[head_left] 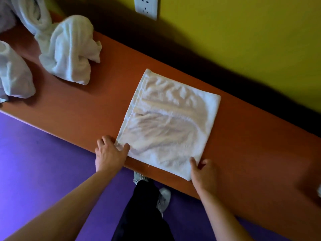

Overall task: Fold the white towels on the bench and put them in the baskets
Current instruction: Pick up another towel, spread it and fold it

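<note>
head view: we logged one wide-angle frame, tilted, looking down on the bench and both hands.
folded towel: lay flat on the orange bench, roughly square; we saw its slightly longer axis run from the near edge by the hands up toward the wall, hemmed edge on the left side.
towel position: middle of the bench, near corners at the bench's front edge.
left hand: we saw the thumb lying on top of the near-left corner, fingers curled at the towel's edge; pinching that corner.
right hand: thumb on top of the near-right corner, fingers curled beside and under it; pinching that corner.
crumpled towel: bunched, well apart to the left of the folded one.
second crumpled towel: at the left frame edge, near the front of the bench.
third towel: twisted, far left at the back, touching the first crumpled one.
socket: on the yellow wall above the bench.
floor: purple; we noted a dark trouser leg and pale shoes below the bench edge.
baskets: we could not find any in frame.
right edge: blurred pale thing, we could not tell what.
</note>
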